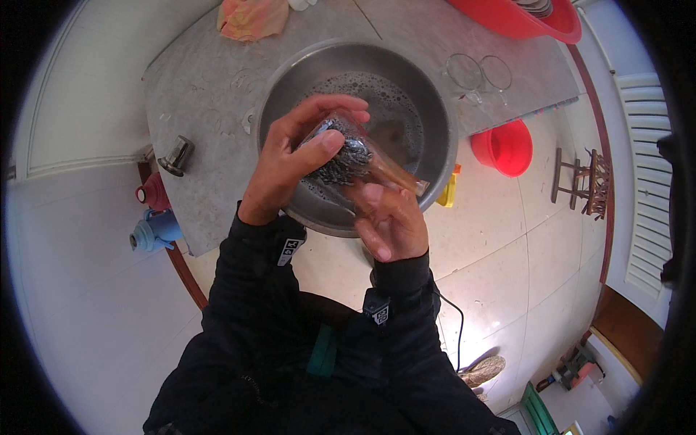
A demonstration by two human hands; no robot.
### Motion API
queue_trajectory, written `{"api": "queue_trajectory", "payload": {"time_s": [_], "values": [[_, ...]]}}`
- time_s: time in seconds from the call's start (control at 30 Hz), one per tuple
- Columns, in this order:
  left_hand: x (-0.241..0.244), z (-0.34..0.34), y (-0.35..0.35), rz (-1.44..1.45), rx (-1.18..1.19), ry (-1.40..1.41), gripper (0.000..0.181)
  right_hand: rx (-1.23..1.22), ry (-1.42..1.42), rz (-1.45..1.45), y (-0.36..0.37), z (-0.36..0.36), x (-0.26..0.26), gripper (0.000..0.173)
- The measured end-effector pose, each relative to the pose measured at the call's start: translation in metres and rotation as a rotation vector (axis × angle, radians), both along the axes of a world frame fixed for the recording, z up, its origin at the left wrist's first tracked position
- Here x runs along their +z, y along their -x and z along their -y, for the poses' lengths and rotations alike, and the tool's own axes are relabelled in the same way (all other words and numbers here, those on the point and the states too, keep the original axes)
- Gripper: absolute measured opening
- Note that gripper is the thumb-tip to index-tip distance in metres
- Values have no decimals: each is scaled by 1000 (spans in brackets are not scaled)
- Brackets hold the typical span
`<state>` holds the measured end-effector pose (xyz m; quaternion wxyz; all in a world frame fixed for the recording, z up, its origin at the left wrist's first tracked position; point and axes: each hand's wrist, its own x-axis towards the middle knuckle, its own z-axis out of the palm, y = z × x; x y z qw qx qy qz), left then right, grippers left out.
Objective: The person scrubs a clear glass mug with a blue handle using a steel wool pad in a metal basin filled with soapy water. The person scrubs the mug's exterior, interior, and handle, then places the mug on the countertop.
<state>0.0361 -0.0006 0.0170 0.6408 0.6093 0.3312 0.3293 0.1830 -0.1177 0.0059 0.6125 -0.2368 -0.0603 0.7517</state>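
My left hand is wrapped around a clear glass vessel, tilted with its mouth towards the lower right. Dark steel wool shows through the glass, beside my left thumb. My right hand has its fingers at the mouth, reaching in towards the steel wool; their tips are partly hidden. Both hands are over a large metal basin of sudsy, cloudy water.
Two clear glass mugs are right of the basin on the grey tabletop. A shiny metal cup stands left, a cloth behind. Upper right is a red basin holding dishes. Below are a red bucket and a blue jug.
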Motion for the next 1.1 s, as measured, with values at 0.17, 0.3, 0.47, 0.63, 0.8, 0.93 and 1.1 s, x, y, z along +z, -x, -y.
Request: {"api": "queue_trajectory", "payload": {"time_s": [0.17, 0.3, 0.47, 0.63, 0.8, 0.93, 1.1], "values": [[1, -1, 1, -70, 36, 53, 65, -63, 90, -58, 8, -3, -2, 55], [-1, -1, 2, -56, 67, 125, 63, -93, 11, -85, 15, -7, 0, 54], [-1, 0, 2, -30, 49, 70, 64, -24, 10, 13, 8, -3, 1, 53], [-1, 0, 3, -73, 43, 25, 64, -8, 30, -17, 7, -3, -7, 55], [-3, 0, 5, -105, 76, 42, 62, -71, 88, -35, 13, -7, -8, 54], [-4, -1, 6, -65, 68, 68, 60, -32, -7, -91, 12, -7, -6, 54], [-5, -1, 7, -52, 58, 37, 60, -67, 5, -24, 11, -7, -4, 51]]}}
